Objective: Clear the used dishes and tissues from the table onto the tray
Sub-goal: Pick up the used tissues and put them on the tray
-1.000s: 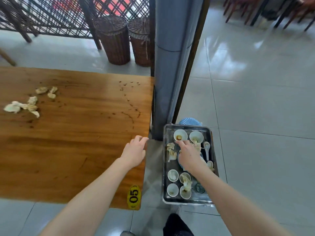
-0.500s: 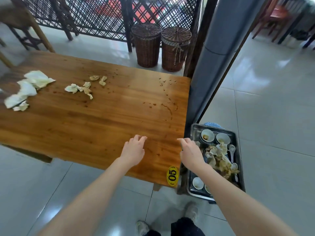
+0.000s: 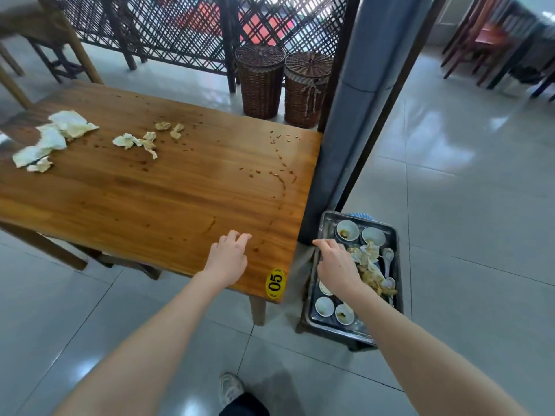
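The tissues still to clear lie in the upper left of the frame: a big white heap [image 3: 54, 136] at the table's far left, a smaller crumpled cluster [image 3: 136, 142] to its right, and two scraps [image 3: 169, 129] beyond that. Together they string out in a loose band running left to right along the far side of the table [image 3: 150, 199].

From my hands they lie up and to the left, well apart. My left hand [image 3: 229, 258] is the nearer one. It sits low over the near right corner of the table, fingers loosely curled, gripping nothing. My right hand [image 3: 336, 267] is relaxed and empty over the left side of the tray [image 3: 336, 327], at lower right of the frame beside the table's end. I judge the reach belongs to the left.

The tray holds small white cups [image 3: 324, 306], spoons [image 3: 388, 255] and soiled tissue [image 3: 368, 256].

The wood is speckled with brown drips and carries a yellow "05" sticker [image 3: 275, 283]. Behind it are a grey pillar [image 3: 354, 115], two wicker baskets [image 3: 259, 82], a lattice screen and glossy tiles.
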Tool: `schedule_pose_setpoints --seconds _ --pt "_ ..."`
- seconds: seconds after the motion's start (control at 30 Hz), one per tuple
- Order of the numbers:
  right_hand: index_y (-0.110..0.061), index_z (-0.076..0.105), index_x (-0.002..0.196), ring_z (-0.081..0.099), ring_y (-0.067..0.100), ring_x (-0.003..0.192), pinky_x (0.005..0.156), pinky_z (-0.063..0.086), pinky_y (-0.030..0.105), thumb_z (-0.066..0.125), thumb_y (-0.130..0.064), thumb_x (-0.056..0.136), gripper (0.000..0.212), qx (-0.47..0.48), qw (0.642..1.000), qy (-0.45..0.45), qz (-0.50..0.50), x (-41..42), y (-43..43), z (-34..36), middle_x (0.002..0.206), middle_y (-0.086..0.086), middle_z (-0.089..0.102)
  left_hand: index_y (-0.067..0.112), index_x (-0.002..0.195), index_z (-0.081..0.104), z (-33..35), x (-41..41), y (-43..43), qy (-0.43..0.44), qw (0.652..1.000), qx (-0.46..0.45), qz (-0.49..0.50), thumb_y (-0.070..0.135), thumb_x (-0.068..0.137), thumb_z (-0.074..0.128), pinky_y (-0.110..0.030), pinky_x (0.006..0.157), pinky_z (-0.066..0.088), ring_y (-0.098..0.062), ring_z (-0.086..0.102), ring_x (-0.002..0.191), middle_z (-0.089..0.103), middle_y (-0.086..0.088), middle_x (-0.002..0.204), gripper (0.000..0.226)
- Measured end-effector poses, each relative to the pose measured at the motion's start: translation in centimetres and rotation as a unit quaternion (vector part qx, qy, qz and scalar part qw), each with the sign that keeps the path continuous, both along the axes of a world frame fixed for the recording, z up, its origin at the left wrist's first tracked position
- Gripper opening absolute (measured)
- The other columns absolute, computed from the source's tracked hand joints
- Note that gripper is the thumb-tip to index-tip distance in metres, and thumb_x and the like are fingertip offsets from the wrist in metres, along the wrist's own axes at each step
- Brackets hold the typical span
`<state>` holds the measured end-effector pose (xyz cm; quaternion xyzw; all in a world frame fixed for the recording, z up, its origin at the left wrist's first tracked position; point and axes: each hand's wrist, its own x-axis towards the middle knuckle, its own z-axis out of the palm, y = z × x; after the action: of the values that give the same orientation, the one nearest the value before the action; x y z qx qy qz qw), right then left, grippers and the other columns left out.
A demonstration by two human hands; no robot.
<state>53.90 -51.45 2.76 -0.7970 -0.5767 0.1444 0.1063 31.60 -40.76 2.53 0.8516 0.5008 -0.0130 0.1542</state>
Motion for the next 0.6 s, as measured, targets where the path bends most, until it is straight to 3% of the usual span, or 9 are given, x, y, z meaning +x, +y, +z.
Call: schedule_pose_setpoints --seconds 0.27,0.6 --pt "-0.021 0.042 0.136 0.049 0.028 0.114 0.088 0.04 0.036 0.047 0.001 0.085 0.055 -0.001 0.999 0.003 -0.039 10.3 -10.8 0.5 0.136 0.003 0.047 0.021 0.146 0.032 1.0 9.7 -8.1 0.028 0.999 0.006 -0.022 0.017 0.096 0.045 -0.036 0.091 0.041 -0.028 0.045 0.116 0.044 -0.008 0.135 0.052" --pt "-0.018 0.039 0.141 0.046 0.029 0.119 0.095 0.041 0.04 0.047 0.002 0.086 0.059 -0.001 0.996 0.036 -0.081 20.3 -19.2 0.5 0.135 0.007 0.05 0.02 0.144 0.034 1.1 21.2 -15.9 0.046 0.997 -0.014 -0.053 0.015 0.092 0.047 -0.043 0.098 0.039 -0.03 0.046 0.119 0.046 -0.01 0.132 0.054"
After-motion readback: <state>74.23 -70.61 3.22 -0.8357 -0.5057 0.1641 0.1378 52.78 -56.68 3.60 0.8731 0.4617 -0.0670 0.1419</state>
